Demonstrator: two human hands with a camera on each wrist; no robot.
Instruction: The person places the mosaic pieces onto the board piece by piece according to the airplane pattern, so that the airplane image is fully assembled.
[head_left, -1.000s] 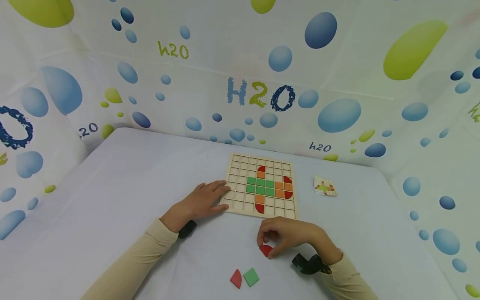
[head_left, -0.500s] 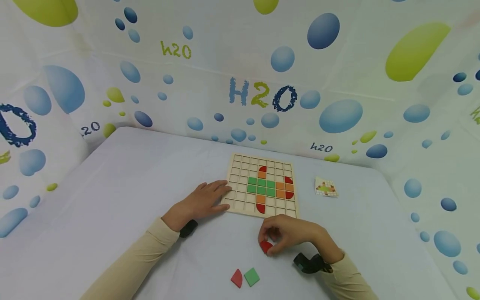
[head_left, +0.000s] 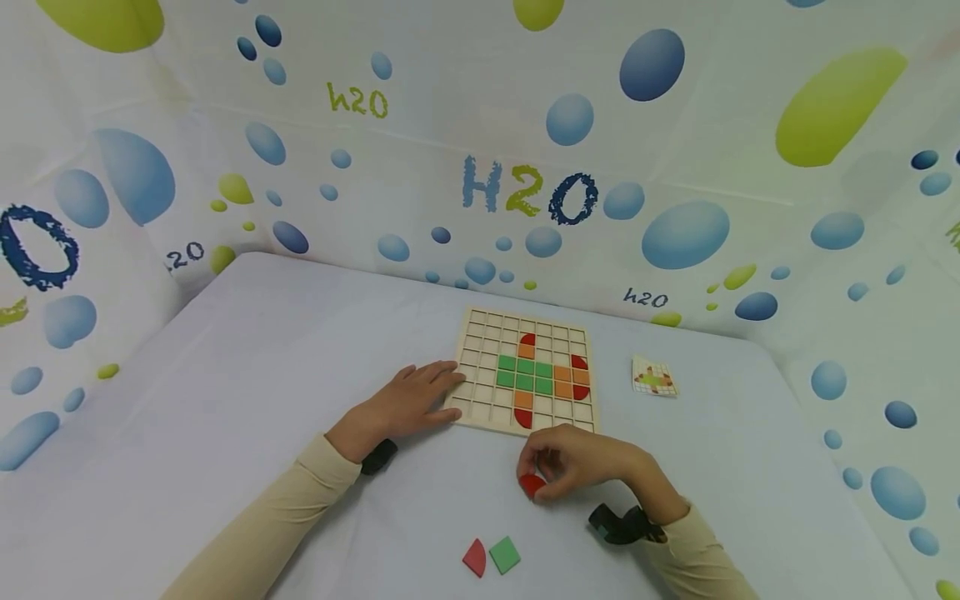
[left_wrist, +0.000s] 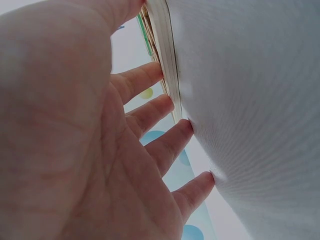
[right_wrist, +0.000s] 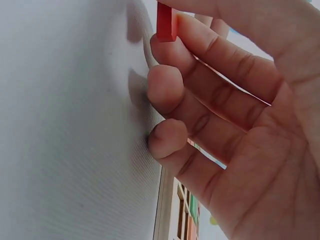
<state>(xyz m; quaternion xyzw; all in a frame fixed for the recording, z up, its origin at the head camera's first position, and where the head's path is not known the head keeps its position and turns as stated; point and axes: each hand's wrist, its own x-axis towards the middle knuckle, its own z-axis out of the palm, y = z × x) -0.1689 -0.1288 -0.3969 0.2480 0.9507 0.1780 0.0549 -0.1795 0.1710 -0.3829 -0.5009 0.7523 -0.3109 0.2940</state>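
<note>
My right hand point(head_left: 577, 461) pinches a red quarter-circle tile point(head_left: 532, 485) between thumb and fingers, just in front of the wooden grid board point(head_left: 480, 408). In the right wrist view the red tile point(right_wrist: 166, 22) stands edge-on at the fingertips, close over the cloth. My left hand point(head_left: 401, 404) lies with fingers spread at the board's left edge; in the left wrist view its fingertips touch the board's side point(left_wrist: 167, 55) and the cloth. On the board, green squares point(head_left: 525, 375) form a block, with orange squares point(head_left: 562, 381) and red quarter-circles point(head_left: 523, 418) around it.
Near the front of the table lie another red quarter-circle tile point(head_left: 476, 557) and a green square tile point(head_left: 505, 554). A small pattern card point(head_left: 654, 377) lies right of the board. White cloth point(head_left: 300, 317) covers the table, and a printed curtain point(head_left: 420, 167) hangs behind.
My right hand has shifted slightly toward the board with the red tile, which has changed its tilt between the fingers. The left hand stays at the board's edge.
</note>
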